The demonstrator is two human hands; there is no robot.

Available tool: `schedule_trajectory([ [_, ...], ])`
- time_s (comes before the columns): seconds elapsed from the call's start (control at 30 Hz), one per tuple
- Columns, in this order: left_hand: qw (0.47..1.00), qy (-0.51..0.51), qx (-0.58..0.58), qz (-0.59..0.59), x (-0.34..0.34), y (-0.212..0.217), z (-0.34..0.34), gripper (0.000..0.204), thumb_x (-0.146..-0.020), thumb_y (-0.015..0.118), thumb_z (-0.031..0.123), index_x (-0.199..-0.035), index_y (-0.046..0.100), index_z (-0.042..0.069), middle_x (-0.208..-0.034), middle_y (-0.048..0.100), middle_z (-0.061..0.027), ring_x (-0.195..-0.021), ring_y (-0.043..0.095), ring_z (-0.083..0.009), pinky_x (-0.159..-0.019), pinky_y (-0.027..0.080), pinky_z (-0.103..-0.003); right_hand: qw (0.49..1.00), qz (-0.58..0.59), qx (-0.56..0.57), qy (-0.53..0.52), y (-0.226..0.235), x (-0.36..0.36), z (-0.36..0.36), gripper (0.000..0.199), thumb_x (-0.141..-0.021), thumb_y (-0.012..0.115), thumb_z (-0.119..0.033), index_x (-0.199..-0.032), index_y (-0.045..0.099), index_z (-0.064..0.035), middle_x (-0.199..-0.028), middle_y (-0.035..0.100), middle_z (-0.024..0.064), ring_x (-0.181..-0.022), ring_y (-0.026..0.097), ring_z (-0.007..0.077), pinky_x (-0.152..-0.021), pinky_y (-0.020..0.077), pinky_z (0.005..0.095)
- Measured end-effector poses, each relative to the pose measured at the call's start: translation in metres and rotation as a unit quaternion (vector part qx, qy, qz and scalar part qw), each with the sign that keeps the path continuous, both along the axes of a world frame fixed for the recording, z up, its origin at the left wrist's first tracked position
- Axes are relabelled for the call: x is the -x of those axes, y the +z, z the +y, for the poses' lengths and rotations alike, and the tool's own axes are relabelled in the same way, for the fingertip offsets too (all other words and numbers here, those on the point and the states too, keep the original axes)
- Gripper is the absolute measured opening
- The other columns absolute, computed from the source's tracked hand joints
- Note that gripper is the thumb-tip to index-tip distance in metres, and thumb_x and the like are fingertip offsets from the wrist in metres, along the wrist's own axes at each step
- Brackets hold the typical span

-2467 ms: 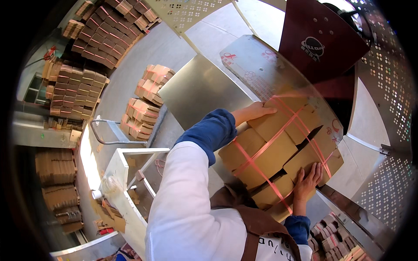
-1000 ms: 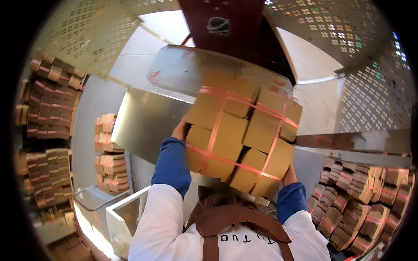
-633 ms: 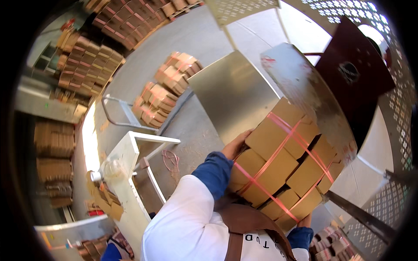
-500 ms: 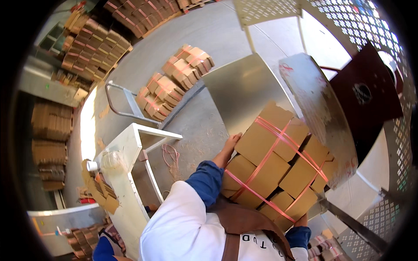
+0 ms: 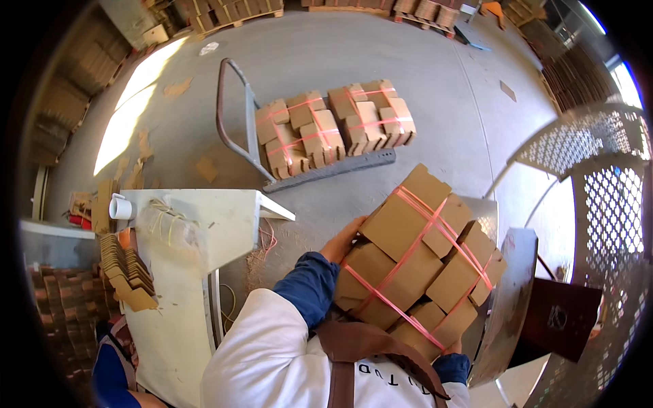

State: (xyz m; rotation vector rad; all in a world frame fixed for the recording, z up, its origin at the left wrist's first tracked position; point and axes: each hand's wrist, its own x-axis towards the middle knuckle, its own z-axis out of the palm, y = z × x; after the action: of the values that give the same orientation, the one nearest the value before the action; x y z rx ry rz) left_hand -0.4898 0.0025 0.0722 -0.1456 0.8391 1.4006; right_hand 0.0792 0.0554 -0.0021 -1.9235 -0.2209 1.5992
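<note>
**Strapped bundle of cardboard boxes held at the chest, clear of any surface**

The bundle of cardboard boxes (image 5: 418, 262), bound crosswise with pink strapping (image 5: 408, 251), sits in both hands against the brown apron (image 5: 371, 353), lifted off everything around it. The left hand (image 5: 342, 239) presses on the bundle's side at about nine o'clock, its fingers (image 5: 354, 228) spread flat along the cardboard rather than curled around anything. The right hand (image 5: 450, 349) is under the bundle at about five o'clock; only a sliver of it shows, so how its fingers lie cannot be told, though it plainly bears some of the load.

Outward from the grip, at three o'clock of the bundle, a sheet-metal chute (image 5: 507, 299) curves down beside a dark red machine panel (image 5: 561, 319). At nine o'clock stands a white tabletop (image 5: 204, 217) with a white cup (image 5: 121, 206) and a tangle of string (image 5: 163, 217) on it, and folded carton blanks (image 5: 126, 268) leaning off its edge. At twelve o'clock, well apart across the concrete floor (image 5: 435, 61), a hand cart (image 5: 320, 166) carries four similar strapped bundles (image 5: 333, 122).

By my reading the bundle is tied and picked up, so the strapping and lift are done; setting it down, probably with the others on the cart, is not yet done.
</note>
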Motion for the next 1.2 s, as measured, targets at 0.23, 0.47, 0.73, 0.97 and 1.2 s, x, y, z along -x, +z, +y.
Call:
schedule_trajectory([
  [0.23,0.979,0.101,0.001,0.175,0.156,-0.052,-0.007,0.057,-0.098,0.041,0.048,-0.14,0.044,0.01,-0.135,0.05,-0.0107,-0.124,0.049,-0.023,-0.103,0.042,-0.036,0.993,0.019,-0.006,0.117,-0.021,0.212,0.138,0.058,-0.096,0.048,-0.051,-0.131,0.051,-0.0061,-0.122,0.06,0.0108,-0.108,0.059,0.0253,-0.091,0.0496,0.0412],
  [0.47,0.955,0.192,0.159,0.163,0.348,-0.123,0.003,0.06,-0.098,0.04,0.05,-0.14,0.043,0.009,-0.136,0.049,-0.0116,-0.126,0.048,-0.0239,-0.103,0.041,-0.037,0.974,0.03,0.036,0.22,-0.073,0.439,0.268,0.059,-0.096,0.048,-0.052,-0.131,0.051,-0.0062,-0.122,0.06,0.0107,-0.109,0.059,0.0254,-0.091,0.0496,0.0414],
  [0.73,0.912,0.29,0.263,0.121,0.527,-0.234,-0.003,0.063,-0.098,0.039,0.053,-0.14,0.043,0.007,-0.138,0.048,-0.0126,-0.127,0.047,-0.0248,-0.104,0.041,-0.038,0.929,0.057,0.076,0.358,-0.239,0.703,0.367,0.06,-0.095,0.048,-0.054,-0.132,0.051,-0.0062,-0.123,0.06,0.0106,-0.109,0.059,0.0256,-0.091,0.0495,0.0416],
  [0.97,0.898,0.335,0.279,0.062,0.634,-0.282,-0.013,0.066,-0.098,0.038,0.055,-0.141,0.042,0.005,-0.14,0.047,-0.0135,-0.129,0.046,-0.0257,-0.104,0.04,-0.038,0.876,0.168,0.171,0.419,-0.336,0.935,0.356,0.067,-0.091,0.051,-0.06,-0.133,0.05,-0.0078,-0.125,0.058,0.01,-0.113,0.056,0.0262,-0.094,0.0483,0.0427],
  [1.2,0.752,0.149,0.457,0.452,0.607,-0.3,-0.006,0.084,-0.09,0.054,0.058,-0.139,0.035,-0.007,-0.132,0.051,-0.0258,-0.122,0.052,-0.0338,-0.1,0.041,-0.038,0.814,0.167,0.164,0.532,-0.285,1.0,0.317,0.08,-0.086,0.052,-0.068,-0.142,0.041,-0.012,-0.136,0.049,0.0091,-0.123,0.049,0.025,-0.103,0.0415,0.0451],
])
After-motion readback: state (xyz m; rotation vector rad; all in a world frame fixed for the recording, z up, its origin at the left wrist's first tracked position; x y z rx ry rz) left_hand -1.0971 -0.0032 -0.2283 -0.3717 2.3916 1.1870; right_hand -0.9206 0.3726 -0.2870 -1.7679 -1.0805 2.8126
